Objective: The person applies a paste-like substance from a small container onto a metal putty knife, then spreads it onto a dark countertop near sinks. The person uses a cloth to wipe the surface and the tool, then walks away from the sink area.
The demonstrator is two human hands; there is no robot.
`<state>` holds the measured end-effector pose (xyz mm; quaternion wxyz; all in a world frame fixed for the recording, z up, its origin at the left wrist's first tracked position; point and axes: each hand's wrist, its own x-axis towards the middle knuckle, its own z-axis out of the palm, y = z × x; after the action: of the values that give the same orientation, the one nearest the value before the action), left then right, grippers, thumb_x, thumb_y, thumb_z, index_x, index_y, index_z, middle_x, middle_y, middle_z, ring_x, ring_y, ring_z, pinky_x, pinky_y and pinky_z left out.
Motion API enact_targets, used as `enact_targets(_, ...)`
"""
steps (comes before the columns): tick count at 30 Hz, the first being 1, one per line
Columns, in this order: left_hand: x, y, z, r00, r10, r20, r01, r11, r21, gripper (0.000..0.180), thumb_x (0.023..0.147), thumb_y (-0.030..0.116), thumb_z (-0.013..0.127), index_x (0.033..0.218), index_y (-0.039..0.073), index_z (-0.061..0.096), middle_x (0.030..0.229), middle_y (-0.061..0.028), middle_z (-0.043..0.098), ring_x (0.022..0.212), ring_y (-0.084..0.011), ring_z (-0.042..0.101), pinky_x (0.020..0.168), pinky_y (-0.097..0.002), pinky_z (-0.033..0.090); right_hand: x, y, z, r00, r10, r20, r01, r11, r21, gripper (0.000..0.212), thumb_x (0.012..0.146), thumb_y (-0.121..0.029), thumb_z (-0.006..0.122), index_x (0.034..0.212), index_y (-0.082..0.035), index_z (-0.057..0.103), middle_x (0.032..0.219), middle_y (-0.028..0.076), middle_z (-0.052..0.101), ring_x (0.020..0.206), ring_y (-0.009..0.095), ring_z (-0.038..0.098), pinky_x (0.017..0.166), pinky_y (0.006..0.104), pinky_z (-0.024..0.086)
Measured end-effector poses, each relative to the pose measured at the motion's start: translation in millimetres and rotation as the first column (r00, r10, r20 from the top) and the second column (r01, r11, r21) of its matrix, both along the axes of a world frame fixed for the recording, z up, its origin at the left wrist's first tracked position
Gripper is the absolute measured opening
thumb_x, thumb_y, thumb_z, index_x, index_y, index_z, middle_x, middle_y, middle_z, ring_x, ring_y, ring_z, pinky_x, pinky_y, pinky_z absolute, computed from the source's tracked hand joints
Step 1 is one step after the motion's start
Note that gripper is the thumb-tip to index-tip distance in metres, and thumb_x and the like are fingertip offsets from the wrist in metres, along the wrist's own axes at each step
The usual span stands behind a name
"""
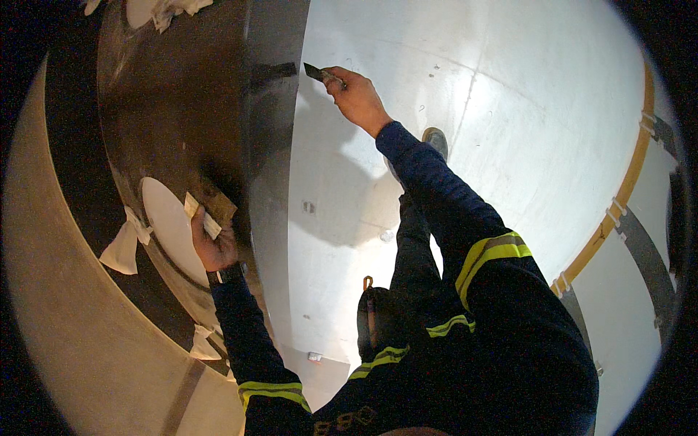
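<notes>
My right hand (358, 100) is closed around a putty knife (314, 72), its dark blade pointing left at the edge of a grey band (273, 145). A dark smear (275, 72) lies on the band just left of the blade; whether the blade touches the surface I cannot tell. Lower left, my left hand (217, 248) grips a flat brownish plate (217, 203) with a pale strip along it, perhaps a wide spatula. This hand is in front of a dark brown curved panel (167, 94), beside an oval white opening (171, 225).
Crumpled white material (122, 251) hangs at the panel's left edge, with more (178, 9) at the top. A white curved surface (509, 145) lies beneath my shoe (435, 140). At the right runs a yellowish strip (602, 225) with white ties.
</notes>
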<state>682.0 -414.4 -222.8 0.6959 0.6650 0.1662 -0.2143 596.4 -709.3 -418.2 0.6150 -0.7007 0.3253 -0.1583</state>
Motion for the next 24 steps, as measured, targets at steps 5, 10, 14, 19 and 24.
enact_targets(5,-1.1,-8.2,2.2,1.0,0.015,-0.022,-0.016,0.998,-0.053,0.035,0.087,0.013,0.056,0.119,0.001,0.046,0.109,-0.0105,0.059,0.1,-0.0236,0.059,0.085,-0.0378,0.052,6.6,-2.7,-2.5,0.998,-0.058,0.008,0.046,0.864,0.501,0.027,0.089,-0.02,0.05,0.1,0.002,0.063,0.07,0.008,0.064,0.057,0.012,0.057,0.056,0.0259,0.048)
enact_targets(10,-1.6,-7.3,1.2,0.999,0.024,0.023,-0.024,1.0,-0.003,0.036,0.087,0.012,0.056,0.119,0.0,0.045,0.112,-0.0115,0.058,0.102,-0.024,0.058,0.086,-0.0388,0.051,8.8,-14.5,-4.6,1.0,0.001,-0.016,0.006,0.886,0.463,0.029,0.088,-0.023,0.053,0.094,0.002,0.065,0.068,0.007,0.064,0.056,0.011,0.056,0.055,0.0249,0.047)
enact_targets(14,-1.4,-8.2,1.6,1.0,0.007,0.002,-0.007,1.0,0.019,0.036,0.087,0.012,0.055,0.119,0.0,0.045,0.114,-0.0114,0.057,0.104,-0.0236,0.057,0.087,-0.0389,0.051,13.7,-15.1,-7.3,0.999,0.044,-0.015,-0.036,0.931,0.362,0.03,0.087,-0.026,0.053,0.091,0.0,0.067,0.066,0.008,0.065,0.057,0.013,0.059,0.058,0.0264,0.049)
enact_targets(19,0.9,0.0,-0.3,1.0,0.01,-0.022,-0.01,1.0,0.005,0.034,0.088,0.013,0.054,0.119,0.0,0.046,0.115,-0.0108,0.056,0.103,-0.0232,0.058,0.088,-0.0391,0.05,20.8,-14.9,12.1,0.998,0.055,-0.032,-0.039,0.923,0.383,0.028,0.088,-0.024,0.051,0.09,0.0,0.066,0.066,0.008,0.065,0.056,0.013,0.058,0.056,0.0275,0.049)
enact_targets(24,-2.6,-10.3,0.1,1.0,0.006,0.021,-0.007,0.999,0.052,0.033,0.087,0.019,0.056,0.113,0.0,0.049,0.105,-0.012,0.058,0.092,-0.0232,0.059,0.08,-0.0354,0.052,25.1,-13.3,13.6,0.999,0.029,0.044,-0.047,0.877,0.478,0.026,0.089,-0.019,0.052,0.095,0.003,0.064,0.069,0.007,0.063,0.056,0.01,0.051,0.054,0.0238,0.043)
